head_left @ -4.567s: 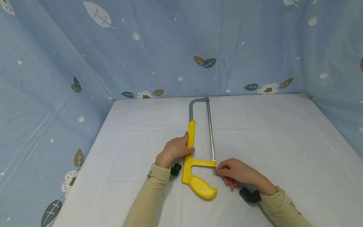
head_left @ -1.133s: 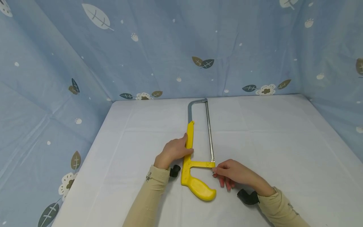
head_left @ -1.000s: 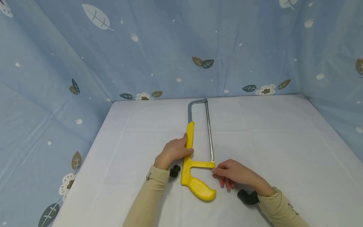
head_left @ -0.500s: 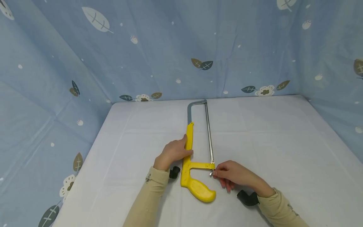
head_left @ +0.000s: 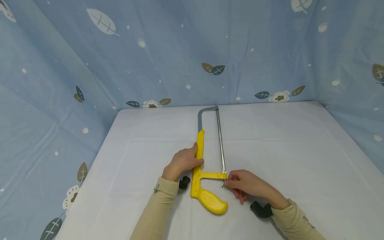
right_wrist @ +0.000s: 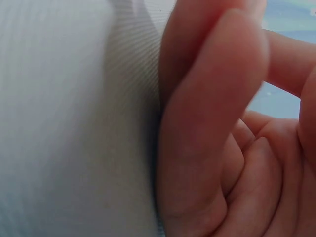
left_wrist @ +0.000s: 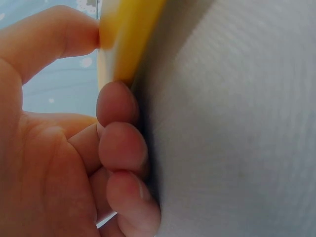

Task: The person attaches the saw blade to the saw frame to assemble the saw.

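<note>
A hacksaw with a yellow frame [head_left: 196, 182] lies flat on the white cloth, its grip toward the near side and its blade [head_left: 221, 143] on the right. My left hand [head_left: 183, 160] grips the yellow bar, thumb on one side and fingers on the other; the yellow bar [left_wrist: 133, 29] also shows in the left wrist view. At the near end of the blade, my right hand [head_left: 246, 182] pinches the small metal wing nut [head_left: 223, 184], mostly covered by the fingertips. The right wrist view shows curled fingers of my right hand [right_wrist: 212, 118] against the cloth; the nut is hidden there.
The table's white cloth [head_left: 150, 133] extends around the saw. Blue patterned curtains [head_left: 168, 50] stand behind and at both sides. A black wrist-worn piece [head_left: 184, 183] shows by the left wrist and another [head_left: 261, 210] by the right wrist.
The fingers of my right hand have shifted slightly around the wing nut, whose visible part changes between frames. My left hand keeps its grip. The whole view has moved a little.
</note>
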Demonstrator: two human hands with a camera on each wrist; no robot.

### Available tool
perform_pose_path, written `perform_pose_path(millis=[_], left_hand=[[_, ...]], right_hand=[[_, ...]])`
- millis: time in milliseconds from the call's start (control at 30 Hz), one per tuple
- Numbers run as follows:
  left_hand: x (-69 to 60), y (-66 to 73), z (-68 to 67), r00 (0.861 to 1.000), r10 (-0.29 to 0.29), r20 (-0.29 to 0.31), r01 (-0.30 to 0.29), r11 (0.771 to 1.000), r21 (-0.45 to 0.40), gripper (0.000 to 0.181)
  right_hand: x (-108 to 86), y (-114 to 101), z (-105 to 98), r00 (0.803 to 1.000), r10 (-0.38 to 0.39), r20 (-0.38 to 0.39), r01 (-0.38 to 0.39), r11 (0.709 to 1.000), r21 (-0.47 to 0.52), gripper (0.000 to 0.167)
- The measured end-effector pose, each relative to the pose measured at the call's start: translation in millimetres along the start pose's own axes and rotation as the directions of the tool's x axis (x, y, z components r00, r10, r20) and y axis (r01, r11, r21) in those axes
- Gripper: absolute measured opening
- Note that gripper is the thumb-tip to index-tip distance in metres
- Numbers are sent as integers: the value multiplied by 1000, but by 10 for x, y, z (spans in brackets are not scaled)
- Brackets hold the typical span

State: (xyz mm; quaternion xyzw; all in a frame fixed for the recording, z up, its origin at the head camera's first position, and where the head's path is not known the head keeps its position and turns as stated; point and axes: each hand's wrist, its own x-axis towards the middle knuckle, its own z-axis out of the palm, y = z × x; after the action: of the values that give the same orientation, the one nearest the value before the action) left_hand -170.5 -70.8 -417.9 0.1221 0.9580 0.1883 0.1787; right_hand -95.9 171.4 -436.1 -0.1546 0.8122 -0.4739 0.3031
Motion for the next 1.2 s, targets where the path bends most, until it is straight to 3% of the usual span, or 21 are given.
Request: perform_pose_path(millis=[900, 1200], left_hand=[[6, -11, -6, 1000, 8, 3, -8, 1000, -12, 79], [6, -12, -4, 1000, 8, 5, -8, 1000, -17, 79]], right_hand=[[-3, -10, -10, 1000, -21, 18, 21, 1000, 8, 33], [-2, -16, 2, 1000, 3, 15, -3, 1000, 25, 35]])
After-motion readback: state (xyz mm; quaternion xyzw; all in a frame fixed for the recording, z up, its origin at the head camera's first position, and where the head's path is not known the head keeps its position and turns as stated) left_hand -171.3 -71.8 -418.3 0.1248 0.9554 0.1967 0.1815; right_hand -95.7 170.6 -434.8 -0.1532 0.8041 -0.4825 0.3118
